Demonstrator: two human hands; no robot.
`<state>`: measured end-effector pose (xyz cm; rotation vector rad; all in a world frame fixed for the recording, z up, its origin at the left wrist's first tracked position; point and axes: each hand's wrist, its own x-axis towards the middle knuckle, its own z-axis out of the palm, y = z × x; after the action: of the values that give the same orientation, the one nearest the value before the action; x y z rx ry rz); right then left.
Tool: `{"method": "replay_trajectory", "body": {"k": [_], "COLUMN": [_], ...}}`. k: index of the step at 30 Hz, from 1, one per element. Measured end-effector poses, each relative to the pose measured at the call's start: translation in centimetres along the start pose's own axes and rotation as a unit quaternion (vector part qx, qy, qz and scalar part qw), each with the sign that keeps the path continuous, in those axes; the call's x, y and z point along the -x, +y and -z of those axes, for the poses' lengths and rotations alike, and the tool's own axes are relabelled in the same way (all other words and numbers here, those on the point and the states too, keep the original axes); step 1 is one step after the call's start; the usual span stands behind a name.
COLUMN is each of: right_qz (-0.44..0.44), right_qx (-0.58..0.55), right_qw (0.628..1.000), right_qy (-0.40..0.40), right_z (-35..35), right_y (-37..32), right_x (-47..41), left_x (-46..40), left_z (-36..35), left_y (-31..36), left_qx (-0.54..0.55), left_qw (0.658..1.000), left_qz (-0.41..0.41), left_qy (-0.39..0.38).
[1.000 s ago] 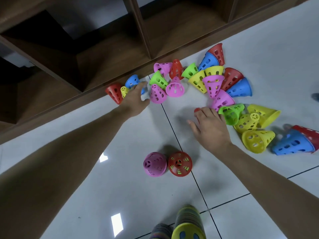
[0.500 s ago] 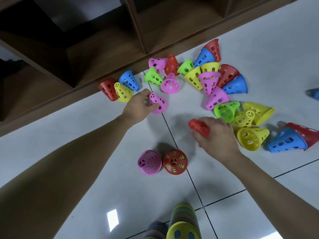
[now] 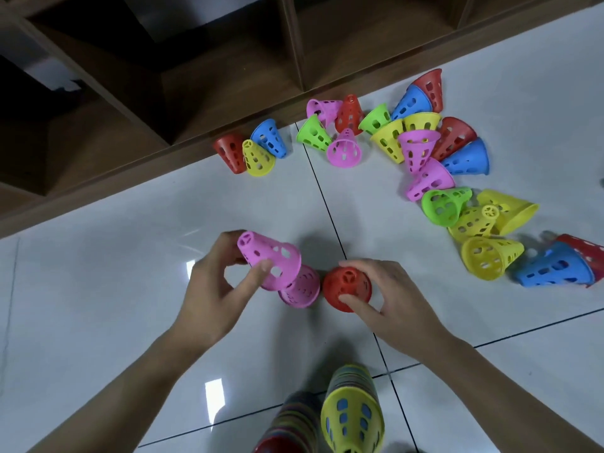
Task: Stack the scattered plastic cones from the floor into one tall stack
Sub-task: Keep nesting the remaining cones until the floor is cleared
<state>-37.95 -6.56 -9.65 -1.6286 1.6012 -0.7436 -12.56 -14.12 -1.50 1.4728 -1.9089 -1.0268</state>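
My left hand (image 3: 215, 289) grips a pink cone (image 3: 271, 258), tilted just above an upright pink cone (image 3: 302, 291) on the floor. My right hand (image 3: 392, 299) holds a red cone (image 3: 346, 287) that sits over the upright red cone beside the pink one. Two tall multicoloured stacks rise at the bottom edge: one topped yellow (image 3: 354, 416), one darker (image 3: 294, 426) left of it. Several loose cones lie scattered along the shelf base and to the right, among them a pink one (image 3: 344, 150), a green one (image 3: 444, 206) and a yellow one (image 3: 490, 256).
A dark wooden shelf unit (image 3: 202, 93) with open compartments runs along the far side of the white tiled floor (image 3: 98, 289). A blue cone (image 3: 555, 269) and a red cone (image 3: 585, 253) lie at the far right.
Both hands picked up cones from the pile and drew back toward me. The left carries a pink cone over the pink floor cone; the right brought a red cone onto the red floor cone.
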Motion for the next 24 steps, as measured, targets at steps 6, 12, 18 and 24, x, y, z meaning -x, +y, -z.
{"method": "replay_trajectory", "body": {"k": [6,12,18,24], "right_qz": [0.018,0.098,-0.059,-0.158], "right_qx": [0.004,0.136,0.310,0.291], "right_qw": [0.999,0.974,0.938,0.943], "right_qy": [-0.030,0.151,0.145,0.037], "right_z": [-0.5,4.2,9.5,9.7], "right_y": [0.9,3.3,6.7,7.4], "right_x": [0.1,-4.8,-10.8,-12.3], "left_x": [1.4,1.4,-4.0,-17.4], "left_z": [-2.3,-3.7,-2.4,-1.6], "left_y": [-2.2,-5.0,-6.8,-9.7], "left_qx": [-0.022,-0.065,0.000,-0.031], "left_qw": [0.998,0.991,0.999,0.991], "left_qz": [-0.035,-0.065,-0.011,0.111], "left_qy": [-0.042,-0.097,-0.032,0.073]}}
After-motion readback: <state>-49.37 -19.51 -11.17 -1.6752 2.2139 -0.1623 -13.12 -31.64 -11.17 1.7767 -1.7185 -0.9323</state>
